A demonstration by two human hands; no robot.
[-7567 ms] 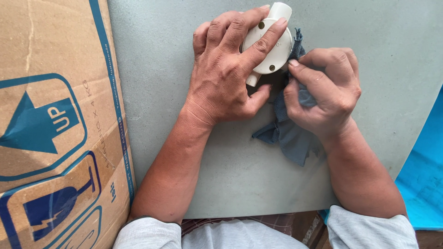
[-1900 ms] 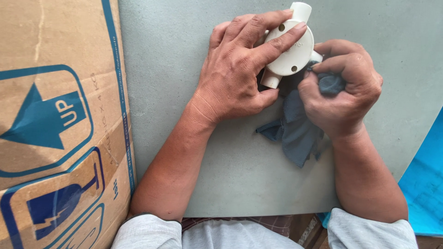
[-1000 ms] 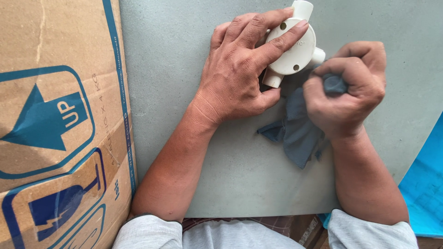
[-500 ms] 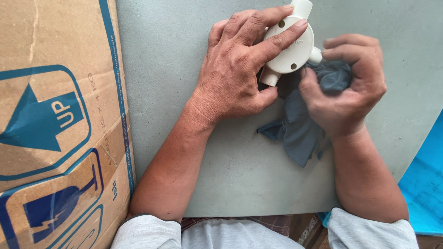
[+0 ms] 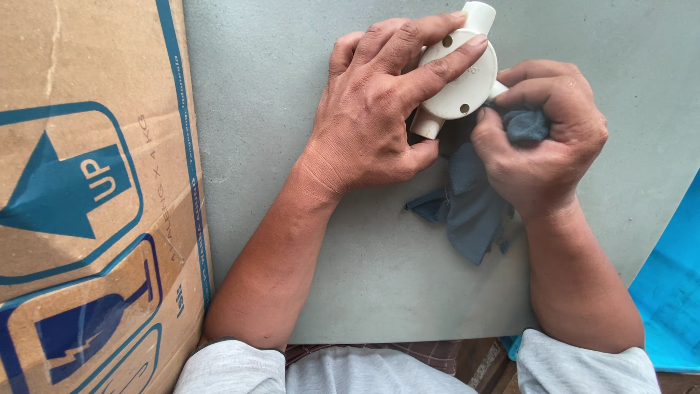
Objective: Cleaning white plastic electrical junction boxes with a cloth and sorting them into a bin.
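your left hand (image 5: 379, 117) lies over a white round junction box (image 5: 461, 80) near the far edge of the grey surface (image 5: 292, 146). the index and middle fingers (image 5: 430, 36) reach across the round lid, held close together and pressing down on it; the thumb wraps below, next to the short pipe stub that points toward you. a second stub points away from you at the top, and a third points to the right, mostly hidden by the other hand. small screw holes show on the lid.

your right hand (image 5: 539, 138) is just beside the box on its right. its fingers are curled tightly together around a bunched part of a blue-grey cloth (image 5: 470, 211), and the thumb presses that bunch against the box's right side. the remaining cloth hangs out below the fist and lies crumpled on the surface, between your two wrists.

both forearms rest on the surface and run back to its near edge, where light grey sleeves (image 5: 233, 368) begin.

a cardboard carton (image 5: 80, 190) with blue printed arrow and glass symbols stands along the left edge of the surface, touching it. a blue sheet (image 5: 674, 292) lies past the near right corner, well apart from the box.
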